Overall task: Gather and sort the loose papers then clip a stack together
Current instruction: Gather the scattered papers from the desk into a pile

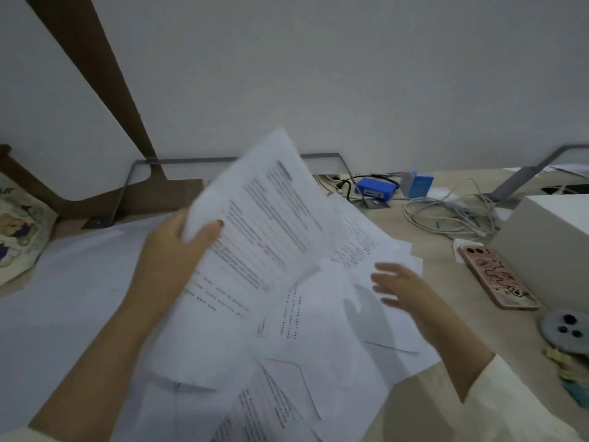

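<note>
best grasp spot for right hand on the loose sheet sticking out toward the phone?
Probably its far right corner, coming from the right, phone side. That corner juts past the other scattered papers onto bare desk, so fingers can slide under it alone. The right hand hovers open beside it; the left hand holds the gathered sheets.

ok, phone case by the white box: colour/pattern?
Pink phone case with cartoon line drawings in black and white, lying back-up on the desk. Head view, the only one.

I see loose papers (318, 330) spread across the desk (439, 282) centre. Phone (497, 275) lies right of them, beside a box (554, 244). Cables (452, 212) sit far right; bag (19, 231) far left.
</note>
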The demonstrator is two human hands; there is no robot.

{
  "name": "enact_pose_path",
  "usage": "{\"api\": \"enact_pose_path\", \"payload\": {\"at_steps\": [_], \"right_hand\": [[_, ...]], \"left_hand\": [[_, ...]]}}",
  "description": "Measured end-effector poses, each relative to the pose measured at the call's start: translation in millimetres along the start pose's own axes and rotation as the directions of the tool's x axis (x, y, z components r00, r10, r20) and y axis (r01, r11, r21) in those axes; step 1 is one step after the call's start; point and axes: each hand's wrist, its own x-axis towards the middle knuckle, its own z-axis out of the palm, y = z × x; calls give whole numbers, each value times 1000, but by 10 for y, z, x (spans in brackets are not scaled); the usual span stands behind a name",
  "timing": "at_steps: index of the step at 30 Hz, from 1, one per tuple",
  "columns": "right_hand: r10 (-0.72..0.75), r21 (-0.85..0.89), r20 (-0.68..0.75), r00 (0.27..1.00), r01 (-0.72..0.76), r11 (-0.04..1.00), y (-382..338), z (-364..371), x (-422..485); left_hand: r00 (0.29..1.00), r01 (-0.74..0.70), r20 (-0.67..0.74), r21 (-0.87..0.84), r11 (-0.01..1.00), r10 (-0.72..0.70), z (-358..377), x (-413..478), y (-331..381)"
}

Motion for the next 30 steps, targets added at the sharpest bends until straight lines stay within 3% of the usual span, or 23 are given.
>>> {"api": "enact_pose_path", "payload": {"at_steps": [2,6,11,16,19,21,25,30], "right_hand": [[107,107,43,993,-111,988,190,116,78],[279,337,-34,960,-252,907,284,276,203],[272,384,73,959,-279,880,269,375,285],[62,67,121,991,-71,995,311,597,396],[-46,-137,156,987,68,988,354,760,421],[-176,-211,90,980,191,958,359,798,436],[-334,-79,-148,931,325,942,291,586,473],[-248,329,-264,932,329,885,178,371,363]], "left_hand": [[991,82,-90,-200,976,-102,-95,-7,-42],[933,233,-149,-446,864,-328,-185,-80,-229],[837,445,-70,-490,749,-543,-133,-411,-683],[736,608,29,-470,641,-677,0,-787,-1117],[690,650,-1,-439,620,-724,31,-912,-1242],[666,660,-39,-434,613,-745,7,-956,-1274],[645,650,-101,-447,614,-757,-86,-1051,-1254],[647,624,-101,-500,601,-756,-146,-1198,-1144]]}}
